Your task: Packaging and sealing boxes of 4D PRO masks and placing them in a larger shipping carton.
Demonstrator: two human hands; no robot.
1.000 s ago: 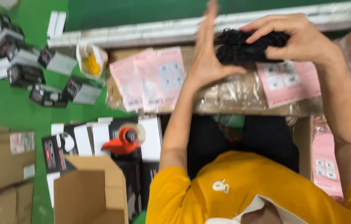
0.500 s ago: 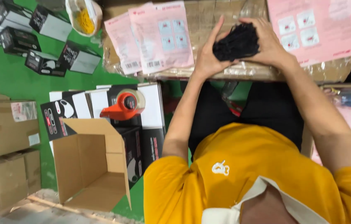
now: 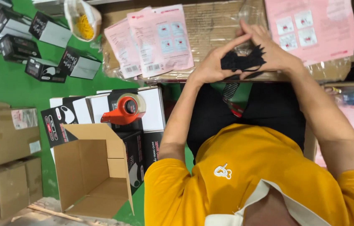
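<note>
black masks [image 3: 241, 62] pressed between left hand [image 3: 210, 67] and right hand [image 3: 275, 52]

A: Which packages lie on the desk?

B: Pink flat pouches [image 3: 150, 42] overlapping at centre, and a larger pink pouch [image 3: 311, 29] at right.

A: And on the green floor?

B: Black-and-grey cartons [image 3: 45, 31] scattered top left, closed brown boxes [image 3: 5, 136] with white labels [image 3: 25, 118], and one open brown box [image 3: 95, 171].
</note>
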